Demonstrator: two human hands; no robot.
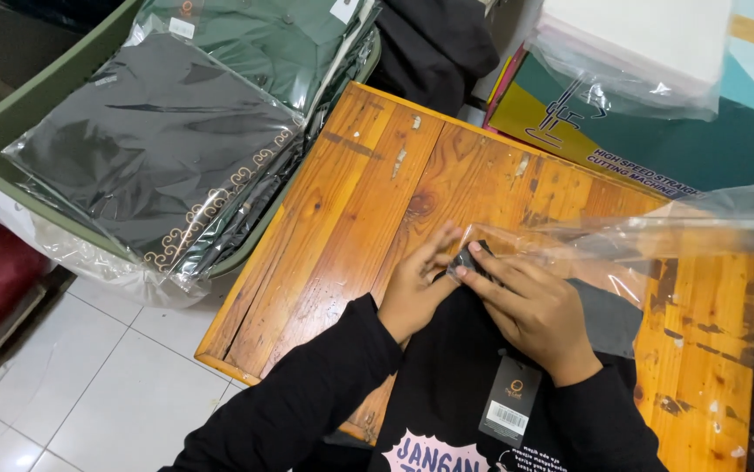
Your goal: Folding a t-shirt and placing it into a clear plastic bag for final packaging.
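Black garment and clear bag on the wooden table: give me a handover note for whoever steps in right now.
Left hand: pressing the corner of the black garment at the mouth of the clear bag.
Right hand: pinching the same corner.
Garment lies folded on the wooden table, hang tag showing.
Done: corner is at the bag opening.
Left: most of the garment is still outside the bag.
Nearby: green bin with already bagged garments.

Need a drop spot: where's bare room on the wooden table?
Free: table left half, between the green bin of bagged garments and the hands. Crowded: the middle, where left hand and right hand work the black garment into the clear bag.
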